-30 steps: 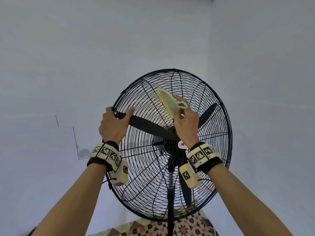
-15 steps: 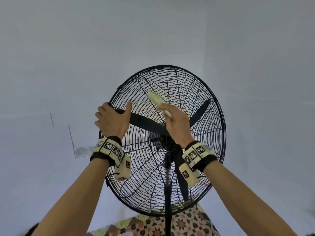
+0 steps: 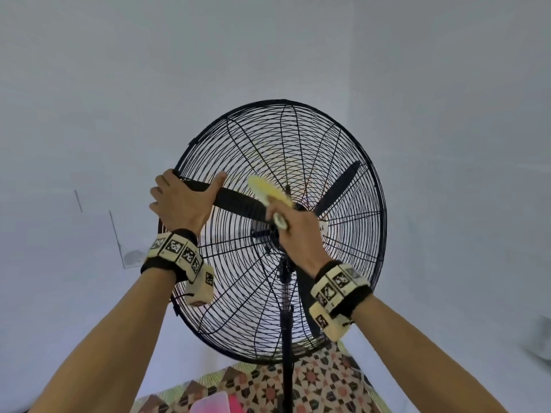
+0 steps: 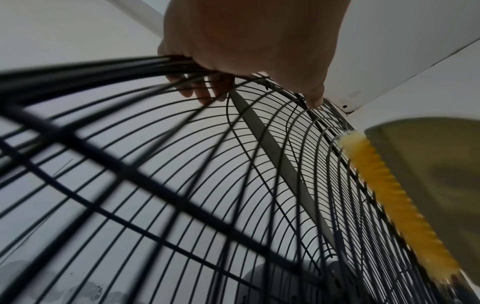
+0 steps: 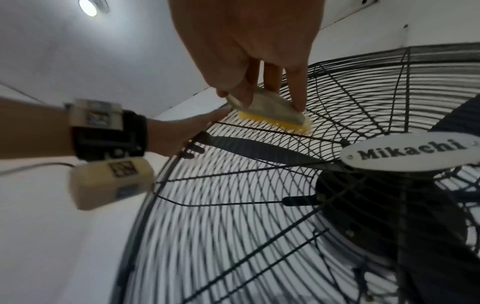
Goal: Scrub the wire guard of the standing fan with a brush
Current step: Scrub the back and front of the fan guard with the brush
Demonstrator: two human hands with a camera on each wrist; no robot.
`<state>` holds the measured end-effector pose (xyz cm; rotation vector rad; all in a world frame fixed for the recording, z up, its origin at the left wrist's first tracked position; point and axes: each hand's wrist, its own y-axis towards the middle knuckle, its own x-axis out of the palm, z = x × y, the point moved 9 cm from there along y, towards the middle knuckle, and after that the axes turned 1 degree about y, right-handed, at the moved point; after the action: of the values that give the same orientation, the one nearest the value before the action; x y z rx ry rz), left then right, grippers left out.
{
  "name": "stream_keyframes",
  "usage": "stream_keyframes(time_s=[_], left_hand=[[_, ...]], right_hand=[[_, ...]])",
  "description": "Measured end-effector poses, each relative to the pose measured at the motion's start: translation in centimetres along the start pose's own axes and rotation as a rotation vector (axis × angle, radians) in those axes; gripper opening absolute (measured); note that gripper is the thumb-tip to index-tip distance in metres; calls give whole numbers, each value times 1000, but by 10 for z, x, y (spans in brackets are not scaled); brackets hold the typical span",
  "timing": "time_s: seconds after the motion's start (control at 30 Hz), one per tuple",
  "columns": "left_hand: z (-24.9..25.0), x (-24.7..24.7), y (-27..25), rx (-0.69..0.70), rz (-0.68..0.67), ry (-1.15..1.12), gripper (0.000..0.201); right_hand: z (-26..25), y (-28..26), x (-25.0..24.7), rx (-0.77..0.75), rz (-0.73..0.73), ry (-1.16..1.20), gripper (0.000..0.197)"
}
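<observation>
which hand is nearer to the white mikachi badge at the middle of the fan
Right. The right hand holds the brush just beside the badge, while the left hand grips the guard's outer rim, far from it.

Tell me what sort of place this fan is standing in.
Probably a room in a home, in a corner: plain white walls meet behind the fan, a recessed ceiling light shines overhead, and a patterned cloth lies below, perhaps a bed or table cover.
</observation>
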<state>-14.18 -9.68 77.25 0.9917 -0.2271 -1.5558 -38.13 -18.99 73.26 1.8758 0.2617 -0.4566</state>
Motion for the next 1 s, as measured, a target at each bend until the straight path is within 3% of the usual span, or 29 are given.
stream_keyframes(time_s=[0.1,0.27,0.47,0.67,0.73,0.83,0.9,1.0], left_hand=[[-2,-1,0,-1,10,-2,125],[0,-2,-3,0,19,-7,124],[-5,-3,-1,-17,14,-4,125],[0,-4,-5,-5,27,-7,127],[2,-5,-7,-6,31,0,127],[0,-6,-7,-10,31,-3,126],[-3,-6,-6,-17,30,2,126],[-3,-7,-8,-7,34,-2,125]], right_hand=[[-6,-11,2,-1,-84,67,26],[17,12,-47,185,218,96,23],[1,-16,2,122,-20,114,27],[11,8,-38,203,217,132,22],[1,8,-23,160,194,86,23],[-12,-7,2,72,47,67,29],[-11,-13,0,89,-24,115,30],[11,-10,-29,221,94,175,28]])
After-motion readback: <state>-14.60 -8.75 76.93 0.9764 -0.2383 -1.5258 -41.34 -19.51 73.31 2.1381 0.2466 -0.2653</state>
